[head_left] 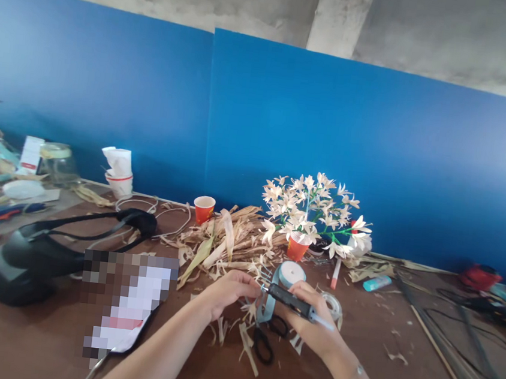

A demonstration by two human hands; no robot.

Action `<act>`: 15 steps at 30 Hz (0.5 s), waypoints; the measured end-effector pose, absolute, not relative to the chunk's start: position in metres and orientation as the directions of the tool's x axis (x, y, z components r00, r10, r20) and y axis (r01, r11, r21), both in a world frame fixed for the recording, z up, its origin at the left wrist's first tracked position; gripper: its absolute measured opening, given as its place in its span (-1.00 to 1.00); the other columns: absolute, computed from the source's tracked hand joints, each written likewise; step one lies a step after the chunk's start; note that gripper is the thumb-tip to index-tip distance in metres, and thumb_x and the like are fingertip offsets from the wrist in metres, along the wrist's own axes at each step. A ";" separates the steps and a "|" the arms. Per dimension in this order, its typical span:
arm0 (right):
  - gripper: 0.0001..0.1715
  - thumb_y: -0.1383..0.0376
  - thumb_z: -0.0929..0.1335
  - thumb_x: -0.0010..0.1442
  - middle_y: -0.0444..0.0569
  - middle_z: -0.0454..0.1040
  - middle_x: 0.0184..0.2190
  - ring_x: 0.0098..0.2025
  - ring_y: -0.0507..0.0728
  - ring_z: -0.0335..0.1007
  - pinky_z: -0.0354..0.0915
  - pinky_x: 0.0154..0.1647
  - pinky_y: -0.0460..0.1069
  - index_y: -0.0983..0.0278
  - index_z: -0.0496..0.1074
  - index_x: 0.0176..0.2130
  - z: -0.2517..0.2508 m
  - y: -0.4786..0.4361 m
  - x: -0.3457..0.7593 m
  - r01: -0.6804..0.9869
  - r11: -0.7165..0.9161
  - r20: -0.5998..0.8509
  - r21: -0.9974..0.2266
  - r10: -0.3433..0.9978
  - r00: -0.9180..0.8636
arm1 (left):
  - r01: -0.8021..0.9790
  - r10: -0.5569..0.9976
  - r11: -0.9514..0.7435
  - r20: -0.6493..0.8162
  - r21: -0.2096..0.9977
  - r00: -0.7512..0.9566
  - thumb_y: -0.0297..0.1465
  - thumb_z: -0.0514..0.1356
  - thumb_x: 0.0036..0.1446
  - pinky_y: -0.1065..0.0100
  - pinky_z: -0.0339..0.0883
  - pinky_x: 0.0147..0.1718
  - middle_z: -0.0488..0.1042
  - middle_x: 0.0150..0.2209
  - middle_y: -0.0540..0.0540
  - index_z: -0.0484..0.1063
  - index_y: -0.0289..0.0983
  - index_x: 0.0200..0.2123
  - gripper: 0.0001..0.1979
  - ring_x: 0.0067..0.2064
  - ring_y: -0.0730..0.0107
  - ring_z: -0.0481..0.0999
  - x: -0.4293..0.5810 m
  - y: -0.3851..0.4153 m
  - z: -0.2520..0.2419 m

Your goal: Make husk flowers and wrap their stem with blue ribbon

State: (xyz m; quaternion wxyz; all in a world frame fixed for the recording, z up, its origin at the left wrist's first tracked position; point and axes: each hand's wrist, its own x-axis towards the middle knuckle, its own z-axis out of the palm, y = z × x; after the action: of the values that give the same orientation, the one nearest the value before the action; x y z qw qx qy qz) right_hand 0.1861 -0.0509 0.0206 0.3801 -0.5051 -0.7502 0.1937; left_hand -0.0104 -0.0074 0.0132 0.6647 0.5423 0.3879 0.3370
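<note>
Scissors (256, 342) are seen nearest. Black tool (290, 300) is gripped by right hand (309, 334), fingers curled round; its tip is held beside left hand (226, 293), pinched nearly closed, held item unclear. Behind, flowers (300, 204) are set in red cup (296, 250), print unreadable.

No writing could be read: the orange cup (203, 213) beyond and left of the left hand (229, 294) and the white box (31, 153) farther left bore marks too small or blurred.
</note>
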 end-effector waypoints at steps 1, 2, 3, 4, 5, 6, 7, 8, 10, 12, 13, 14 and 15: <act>-0.74 0.17 0.32 0.06 -0.12 0.28 -0.52 -0.44 0.06 0.24 0.19 -0.42 -0.08 0.24 0.28 -0.56 0.020 -0.051 0.186 0.612 0.417 0.375 -0.672 0.904 -0.204 | -0.026 0.869 0.190 -0.156 0.981 0.470 -0.36 0.26 -0.22 0.38 0.14 -0.43 0.49 -0.56 -0.07 0.50 -0.27 -0.63 -0.90 -0.50 0.39 0.34 -0.010 -0.007 0.013; -0.75 0.18 0.32 0.06 -0.12 0.27 -0.53 -0.45 0.06 0.24 0.18 -0.42 -0.08 0.24 0.28 -0.56 0.020 -0.051 0.187 0.612 0.420 0.377 -0.670 0.903 -0.207 | -0.026 0.869 0.193 -0.159 0.981 0.469 -0.36 0.25 -0.22 0.38 0.15 -0.42 0.49 -0.56 -0.07 0.50 -0.28 -0.63 -0.90 -0.50 0.39 0.35 -0.010 -0.007 0.014; -0.75 0.19 0.32 0.06 -0.12 0.27 -0.53 -0.45 0.06 0.24 0.18 -0.43 -0.08 0.24 0.28 -0.56 0.020 -0.051 0.187 0.611 0.425 0.377 -0.668 0.901 -0.214 | -0.028 0.869 0.195 -0.159 0.981 0.469 -0.37 0.25 -0.22 0.37 0.15 -0.41 0.49 -0.56 -0.07 0.50 -0.28 -0.63 -0.90 -0.49 0.39 0.35 -0.010 -0.008 0.014; -0.76 0.21 0.32 0.06 -0.13 0.27 -0.53 -0.45 0.05 0.24 0.18 -0.43 -0.09 0.24 0.28 -0.56 0.020 -0.051 0.187 0.608 0.430 0.378 -0.667 0.899 -0.221 | -0.028 0.869 0.192 -0.156 0.981 0.470 -0.37 0.25 -0.22 0.37 0.15 -0.41 0.49 -0.56 -0.07 0.50 -0.28 -0.63 -0.90 -0.49 0.39 0.36 -0.010 -0.008 0.015; -0.77 0.22 0.32 0.06 -0.13 0.27 -0.52 -0.45 0.05 0.24 0.17 -0.43 -0.09 0.25 0.28 -0.56 0.020 -0.051 0.187 0.606 0.434 0.378 -0.667 0.898 -0.227 | -0.026 0.870 0.187 -0.153 0.982 0.469 -0.37 0.25 -0.21 0.38 0.15 -0.41 0.49 -0.57 -0.07 0.50 -0.28 -0.63 -0.90 -0.48 0.39 0.35 -0.010 -0.008 0.015; -0.78 0.23 0.33 0.06 -0.13 0.27 -0.52 -0.45 0.05 0.24 0.17 -0.43 -0.09 0.25 0.28 -0.56 0.020 -0.051 0.187 0.606 0.436 0.378 -0.666 0.897 -0.231 | -0.024 0.870 0.184 -0.152 0.983 0.469 -0.36 0.25 -0.22 0.38 0.14 -0.41 0.49 -0.57 -0.07 0.49 -0.29 -0.64 -0.89 -0.49 0.39 0.35 -0.010 -0.008 0.015; -0.78 0.24 0.33 0.05 -0.13 0.26 -0.52 -0.45 0.05 0.24 0.17 -0.43 -0.09 0.25 0.28 -0.56 0.020 -0.051 0.188 0.608 0.436 0.378 -0.663 0.897 -0.230 | -0.022 0.871 0.183 -0.151 0.983 0.468 -0.36 0.25 -0.22 0.38 0.14 -0.42 0.48 -0.57 -0.07 0.49 -0.29 -0.64 -0.89 -0.49 0.40 0.34 -0.010 -0.008 0.016; -0.78 0.24 0.33 0.05 -0.13 0.26 -0.52 -0.45 0.05 0.24 0.17 -0.43 -0.09 0.25 0.27 -0.56 0.021 -0.051 0.188 0.614 0.432 0.379 -0.660 0.898 -0.225 | -0.022 0.871 0.185 -0.154 0.982 0.467 -0.36 0.26 -0.22 0.38 0.13 -0.43 0.48 -0.58 -0.06 0.49 -0.29 -0.64 -0.89 -0.50 0.40 0.34 -0.010 -0.008 0.016; -0.78 0.24 0.33 0.05 -0.13 0.26 -0.52 -0.45 0.06 0.24 0.17 -0.43 -0.09 0.24 0.26 -0.56 0.021 -0.052 0.188 0.626 0.425 0.380 -0.654 0.900 -0.214 | -0.026 0.870 0.203 -0.168 0.979 0.464 -0.37 0.26 -0.23 0.39 0.12 -0.45 0.47 -0.59 -0.06 0.49 -0.30 -0.65 -0.89 -0.52 0.42 0.32 -0.010 -0.008 0.016; -0.78 0.24 0.34 0.04 -0.13 0.26 -0.52 -0.45 0.06 0.24 0.17 -0.43 -0.08 0.24 0.26 -0.56 0.022 -0.052 0.188 0.630 0.428 0.381 -0.648 0.898 -0.218 | -0.031 0.868 0.216 -0.177 0.976 0.464 -0.38 0.26 -0.23 0.39 0.11 -0.45 0.47 -0.60 -0.05 0.49 -0.30 -0.64 -0.90 -0.53 0.43 0.32 -0.010 -0.009 0.015; -0.78 0.24 0.34 0.04 -0.13 0.27 -0.52 -0.45 0.05 0.24 0.17 -0.42 -0.08 0.24 0.27 -0.55 0.023 -0.052 0.187 0.628 0.433 0.382 -0.647 0.896 -0.225 | -0.031 0.868 0.217 -0.178 0.976 0.464 -0.38 0.26 -0.23 0.39 0.11 -0.45 0.47 -0.59 -0.06 0.49 -0.30 -0.64 -0.90 -0.52 0.43 0.32 -0.010 -0.009 0.015; -0.79 0.24 0.34 0.05 -0.13 0.27 -0.52 -0.45 0.05 0.24 0.17 -0.42 -0.09 0.24 0.27 -0.55 0.023 -0.052 0.187 0.626 0.438 0.383 -0.645 0.894 -0.230 | -0.031 0.868 0.214 -0.176 0.976 0.464 -0.39 0.25 -0.23 0.39 0.12 -0.44 0.48 -0.59 -0.06 0.49 -0.30 -0.64 -0.90 -0.51 0.43 0.32 -0.010 -0.009 0.015; -0.79 0.24 0.33 0.05 -0.13 0.27 -0.52 -0.45 0.05 0.24 0.17 -0.43 -0.09 0.24 0.27 -0.55 0.023 -0.052 0.187 0.627 0.439 0.384 -0.643 0.894 -0.231 | -0.029 0.869 0.209 -0.172 0.978 0.464 -0.39 0.25 -0.23 0.39 0.12 -0.44 0.48 -0.58 -0.06 0.49 -0.31 -0.64 -0.91 -0.51 0.43 0.33 -0.010 -0.009 0.015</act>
State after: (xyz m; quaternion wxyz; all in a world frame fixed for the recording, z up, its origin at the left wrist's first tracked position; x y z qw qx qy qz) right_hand 0.1872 -0.0521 0.0231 0.3693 -0.4979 -0.7636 0.1805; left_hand -0.0096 -0.0087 0.0145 0.6699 0.5322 0.3944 0.3353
